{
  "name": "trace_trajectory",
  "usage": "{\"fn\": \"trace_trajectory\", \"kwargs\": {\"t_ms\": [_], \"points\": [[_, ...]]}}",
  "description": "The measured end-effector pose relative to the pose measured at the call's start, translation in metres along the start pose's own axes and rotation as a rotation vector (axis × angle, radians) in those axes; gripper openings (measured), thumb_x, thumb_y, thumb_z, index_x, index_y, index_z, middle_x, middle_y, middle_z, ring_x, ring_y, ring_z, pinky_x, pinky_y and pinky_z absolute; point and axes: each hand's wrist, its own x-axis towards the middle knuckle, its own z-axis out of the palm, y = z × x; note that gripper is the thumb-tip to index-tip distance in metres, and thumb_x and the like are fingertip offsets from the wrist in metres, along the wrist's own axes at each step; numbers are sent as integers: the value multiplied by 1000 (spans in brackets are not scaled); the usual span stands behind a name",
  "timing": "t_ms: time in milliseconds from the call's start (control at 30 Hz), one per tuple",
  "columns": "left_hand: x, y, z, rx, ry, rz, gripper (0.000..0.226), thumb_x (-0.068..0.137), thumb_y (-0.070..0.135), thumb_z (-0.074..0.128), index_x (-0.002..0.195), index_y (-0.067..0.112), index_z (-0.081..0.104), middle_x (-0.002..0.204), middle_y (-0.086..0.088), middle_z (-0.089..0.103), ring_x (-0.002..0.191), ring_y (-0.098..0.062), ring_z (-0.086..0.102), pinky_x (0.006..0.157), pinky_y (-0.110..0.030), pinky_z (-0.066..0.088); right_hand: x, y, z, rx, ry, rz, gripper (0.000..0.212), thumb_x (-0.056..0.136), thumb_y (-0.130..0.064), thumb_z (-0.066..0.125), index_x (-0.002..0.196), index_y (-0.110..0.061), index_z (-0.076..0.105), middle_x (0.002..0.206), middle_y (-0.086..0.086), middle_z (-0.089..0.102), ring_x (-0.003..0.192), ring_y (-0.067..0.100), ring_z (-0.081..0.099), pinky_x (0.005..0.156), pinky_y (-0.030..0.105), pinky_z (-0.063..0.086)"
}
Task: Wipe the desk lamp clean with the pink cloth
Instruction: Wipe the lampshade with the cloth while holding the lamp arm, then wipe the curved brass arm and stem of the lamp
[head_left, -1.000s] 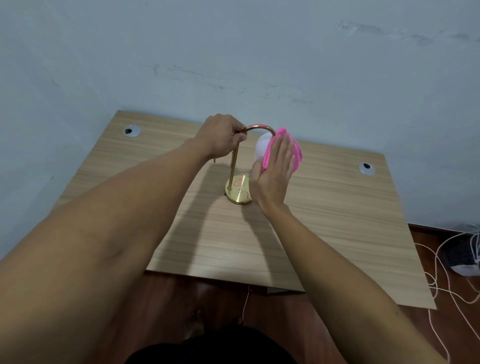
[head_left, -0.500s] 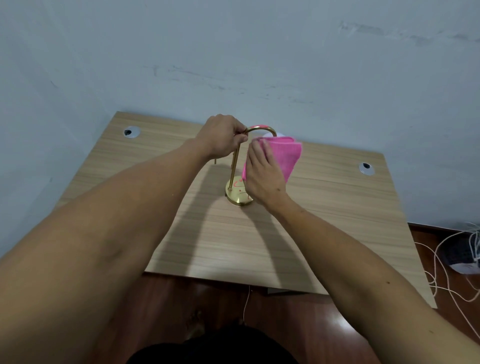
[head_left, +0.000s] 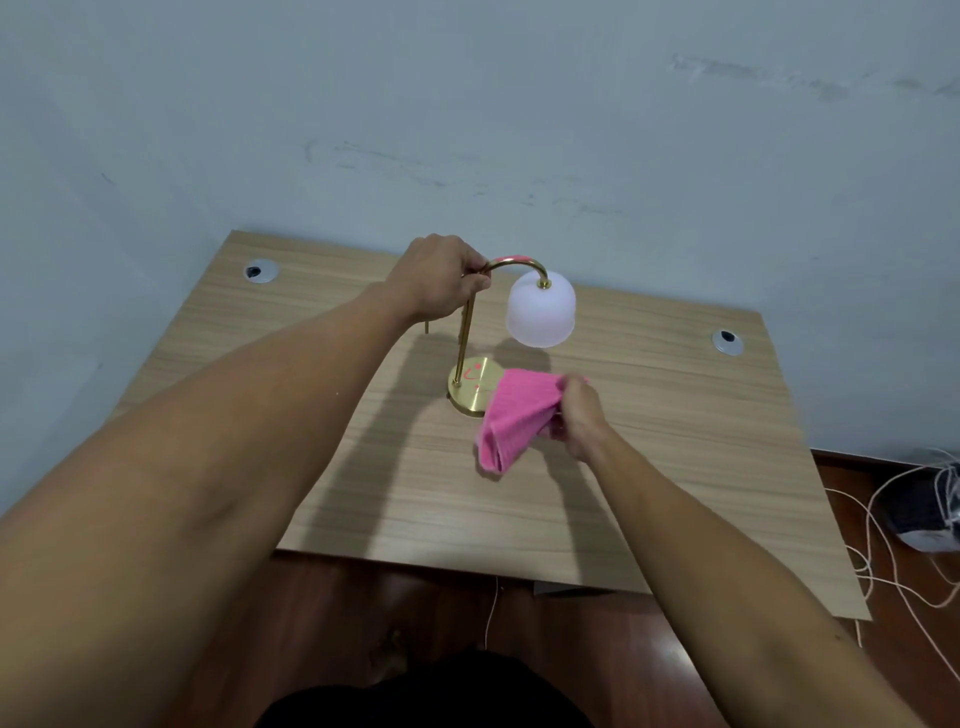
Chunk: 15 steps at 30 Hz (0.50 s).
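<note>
A desk lamp stands mid-desk with a curved gold stem (head_left: 464, 338), a round gold base (head_left: 470, 387) and a white frosted shade (head_left: 541, 315) hanging from the arch. My left hand (head_left: 441, 278) grips the top of the stem where it bends. My right hand (head_left: 579, 415) holds the bunched pink cloth (head_left: 511, 418) low in front of the base, near the desk surface. The cloth hangs to the left of my fingers and covers the base's right edge. The shade is fully uncovered.
The wooden desk (head_left: 675, 415) stands against a pale blue wall and has a cable grommet at the back left (head_left: 261, 272) and back right (head_left: 727, 341). White cords (head_left: 883, 545) and a dark object lie on the floor at right.
My right hand has come down off the shade with the cloth, moving toward me and to the base. The shade is now exposed. My left hand has stayed on the stem.
</note>
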Motion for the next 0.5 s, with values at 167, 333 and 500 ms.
{"fn": "trace_trajectory", "kwargs": {"t_ms": [167, 333, 500], "points": [[-1, 0, -3, -131, 28, -75, 26, 82, 40, 77, 101, 22, 78, 95, 1, 77, 96, -21, 70, 95, -42, 52, -8, -47, -37, 509, 133, -78, 22, 107, -19, 36, 99, -11, 55, 84, 7, 64, 76, 20, 63, 57, 30, 51], [-17, -21, -2, -228, 20, -219, 90, 60, 45, 94, 136, 16, 55, 127, -5, 60, 112, -20, 58, 100, -38, 49, -24, -103, -34, 327, 218, -324, 28, 107, -25, 37, 84, -21, 51, 87, -1, 55, 82, 17, 55, 64, 30, 42], [-37, -61, 13, -284, -21, -385, 76, 63, 32, 95, 128, 10, 62, 116, -4, 63, 103, -21, 62, 89, -29, 46, -47, -134, 10, 261, 118, -490, 23, 93, -37, 42, 85, -22, 57, 93, -2, 57, 85, 12, 52, 70, 28, 43]]}}
